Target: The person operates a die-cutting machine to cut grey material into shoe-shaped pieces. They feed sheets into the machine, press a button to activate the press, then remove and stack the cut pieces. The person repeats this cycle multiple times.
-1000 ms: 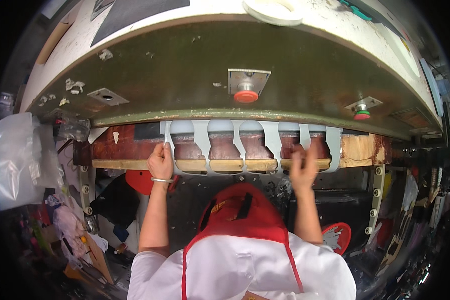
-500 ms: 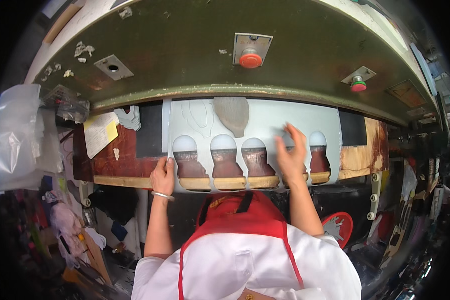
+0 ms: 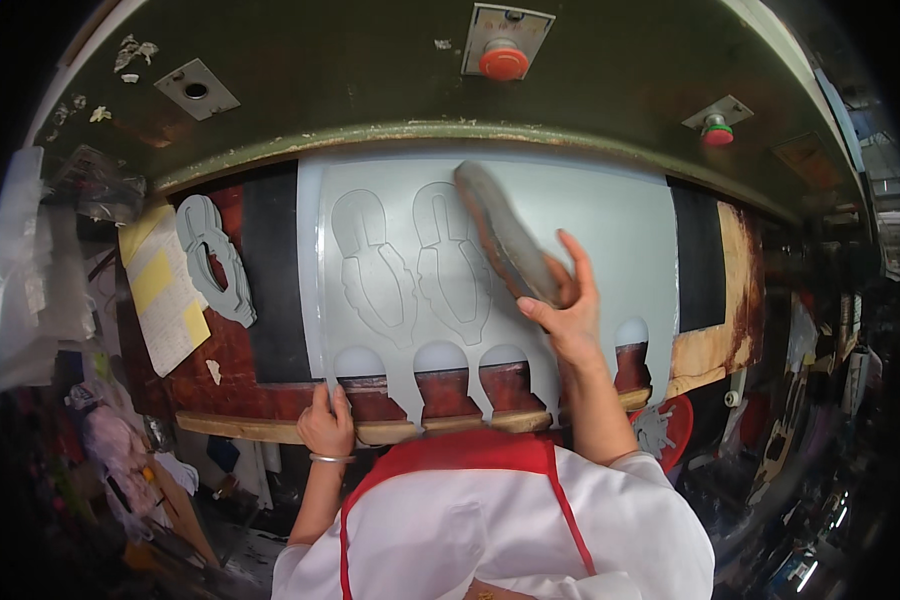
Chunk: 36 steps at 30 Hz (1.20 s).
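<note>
I see my left hand (image 3: 326,422) pinching the near left corner of a pale grey sheet (image 3: 610,235) spread on the red-brown press bed (image 3: 220,375), where it also sat half a second ago. My right hand (image 3: 562,305) now grips a dark cutting die (image 3: 508,240), closed round its near end, and lays it slanting on the sheet right of two cut outlines (image 3: 415,265). Earlier that hand lay open nearer the sheet's scalloped edge. A grey offcut (image 3: 215,260) lies far left.

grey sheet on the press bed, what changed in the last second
The grey sheet now lies further out over the bed, showing two more cut outlines. The right hand left its near edge and took hold of the dark cutting die. The left hand stays at the sheet's near-left corner.
</note>
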Each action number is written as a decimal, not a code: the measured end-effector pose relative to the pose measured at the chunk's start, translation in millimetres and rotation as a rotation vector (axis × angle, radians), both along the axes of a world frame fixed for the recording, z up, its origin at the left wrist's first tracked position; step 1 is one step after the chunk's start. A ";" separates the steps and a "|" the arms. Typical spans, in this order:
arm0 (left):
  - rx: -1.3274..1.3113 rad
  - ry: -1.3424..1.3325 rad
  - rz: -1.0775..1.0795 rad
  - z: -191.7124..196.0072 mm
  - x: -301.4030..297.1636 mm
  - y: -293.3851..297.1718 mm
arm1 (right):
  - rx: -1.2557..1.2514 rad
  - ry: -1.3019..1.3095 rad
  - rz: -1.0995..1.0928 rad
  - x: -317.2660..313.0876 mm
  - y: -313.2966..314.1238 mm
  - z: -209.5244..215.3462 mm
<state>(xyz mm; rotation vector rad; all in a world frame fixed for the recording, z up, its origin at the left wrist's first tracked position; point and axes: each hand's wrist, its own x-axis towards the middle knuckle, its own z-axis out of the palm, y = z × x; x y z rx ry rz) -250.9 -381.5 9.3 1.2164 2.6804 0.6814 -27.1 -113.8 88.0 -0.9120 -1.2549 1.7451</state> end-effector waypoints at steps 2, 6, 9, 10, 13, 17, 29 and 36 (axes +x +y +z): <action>-0.012 -0.006 0.001 0.9 0.6 -0.4 | 0.486 -0.552 -0.096 9.3 -1.6 0.7; 0.009 0.001 0.004 3.0 -0.4 8.4 | 0.827 -0.781 -0.087 7.1 -3.9 -25.9; 0.040 -0.022 0.008 5.3 -6.2 21.9 | 0.832 -0.828 -0.119 3.8 6.0 -44.8; 0.023 -0.008 0.010 6.2 -10.0 28.5 | 0.836 -0.837 -0.102 1.0 12.5 -47.8; -0.003 0.023 0.024 8.4 -22.8 55.1 | 0.766 -0.784 -0.069 -5.3 44.3 -37.7; 0.011 -0.030 0.084 12.3 -42.4 100.7 | 0.616 -0.535 -0.514 -7.3 131.4 10.2; 0.157 0.112 0.081 15.4 -115.5 229.4 | 0.922 -0.781 -0.918 6.9 229.8 27.6; 0.218 -0.023 0.114 15.2 -116.1 216.9 | 0.522 -0.750 -0.709 43.1 156.6 -7.1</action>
